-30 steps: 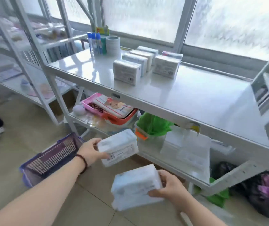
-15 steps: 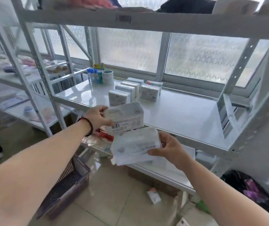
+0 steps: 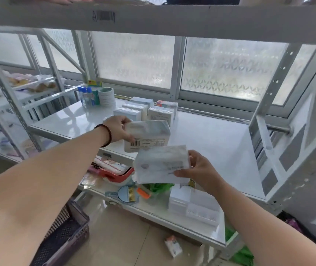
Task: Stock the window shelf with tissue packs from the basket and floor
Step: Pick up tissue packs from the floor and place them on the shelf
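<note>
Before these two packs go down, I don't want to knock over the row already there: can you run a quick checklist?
1. Left hand grips its tissue pack: ok.
2. Right hand grips the second pack: ok, though the wrapper hangs loose at the lower edge.
3. Bare shelf surface to the right of the standing packs: ok, plenty free.
4. Left pack clear of the standing row: cannot tell, it overlaps them in view.
5. Headroom under the upper shelf beam: ok.
6. Floor stock finished: not ok, a small pack lies there.
</note>
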